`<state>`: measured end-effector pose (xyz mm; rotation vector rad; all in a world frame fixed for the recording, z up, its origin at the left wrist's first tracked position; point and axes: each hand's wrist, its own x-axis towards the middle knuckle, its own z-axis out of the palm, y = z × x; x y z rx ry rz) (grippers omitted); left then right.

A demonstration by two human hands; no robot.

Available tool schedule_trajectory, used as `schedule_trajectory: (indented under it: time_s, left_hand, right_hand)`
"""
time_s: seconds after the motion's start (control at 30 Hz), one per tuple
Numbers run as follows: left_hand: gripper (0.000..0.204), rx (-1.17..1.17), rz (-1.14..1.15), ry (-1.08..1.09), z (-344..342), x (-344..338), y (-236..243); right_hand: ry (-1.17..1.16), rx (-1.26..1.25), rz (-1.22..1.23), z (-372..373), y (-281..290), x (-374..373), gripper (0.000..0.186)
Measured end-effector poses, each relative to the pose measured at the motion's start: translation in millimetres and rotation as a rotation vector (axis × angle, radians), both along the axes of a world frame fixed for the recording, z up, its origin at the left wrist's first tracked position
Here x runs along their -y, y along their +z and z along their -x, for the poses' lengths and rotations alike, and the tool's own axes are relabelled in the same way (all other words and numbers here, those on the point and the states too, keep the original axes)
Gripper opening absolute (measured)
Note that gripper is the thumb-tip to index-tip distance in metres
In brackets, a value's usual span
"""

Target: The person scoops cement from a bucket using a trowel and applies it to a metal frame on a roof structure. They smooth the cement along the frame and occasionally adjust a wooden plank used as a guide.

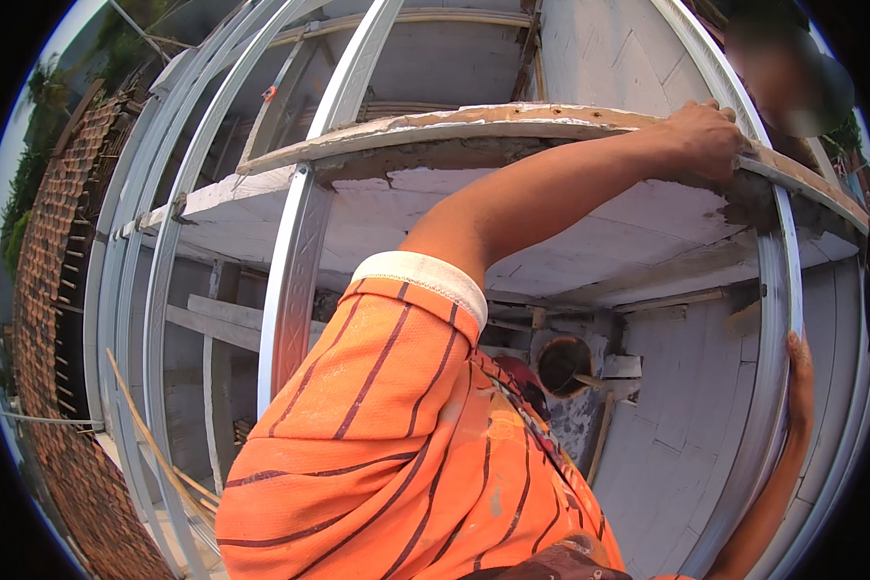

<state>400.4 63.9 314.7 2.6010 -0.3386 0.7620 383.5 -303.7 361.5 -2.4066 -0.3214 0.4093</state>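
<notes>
Rail (pixel 778 290) is the thing getting handled here: a pale steel truss rail running top to bottom down the right side, crossing over the wall (pixel 590 222). Right hand (pixel 798 382) is pressing against its outer edge low down, fingers flat along the metal; can't really tell if they're curling round it, only the edge of the hand is showing. Left hand (pixel 708 135) is reaching way up and gripping the wall top right where the rail crosses it, fingers folded over the mortar-smeared edge. Wall is made of white blocks with a rough plank (pixel 454 126) lying along its top edge. Orange striped sleeve (pixel 396 425) is filling the bottom middle. Below the wall, near the rail's lower part, a dark bucket (pixel 563 365) is sitting on a ledge. More rails (pixel 295 280) are running parallel off to the left, and past those a tiled roof (pixel 53 290) is curving along the left rim.
</notes>
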Motion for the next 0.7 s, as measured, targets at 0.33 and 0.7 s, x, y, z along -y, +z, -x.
schedule_trajectory:
  time_s: [0.33, 0.7]
  left_hand:
    - [0.044, -0.122, 0.01, 0.068, 115, -64, -15]
    - [0.053, -0.143, 0.068, 0.287, 272, -166, -48]
  right_hand:
    - [0.046, 0.022, -0.035, -10, -2, 2, 0.094]
    - [0.097, -0.045, -0.045, -9, 5, -5, 0.094]
